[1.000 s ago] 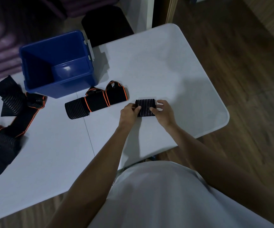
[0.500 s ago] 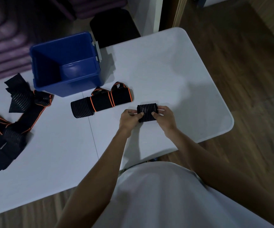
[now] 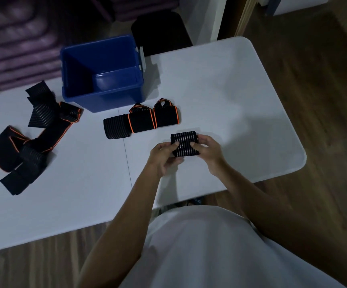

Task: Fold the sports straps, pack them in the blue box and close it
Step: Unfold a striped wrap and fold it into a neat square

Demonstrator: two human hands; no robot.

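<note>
My left hand [image 3: 164,153] and right hand [image 3: 208,150] pinch the folded strap [image 3: 185,143] at its ends; it seems soft and light

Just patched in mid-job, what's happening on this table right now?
A person is folding sports straps. The left hand and the right hand both grip a small folded strap near the table's near edge. Folded straps lie in a row beside the open blue box, which looks to have no straps in it. A pile of unfolded straps waits at the left. No lid is plainly visible.
</note>
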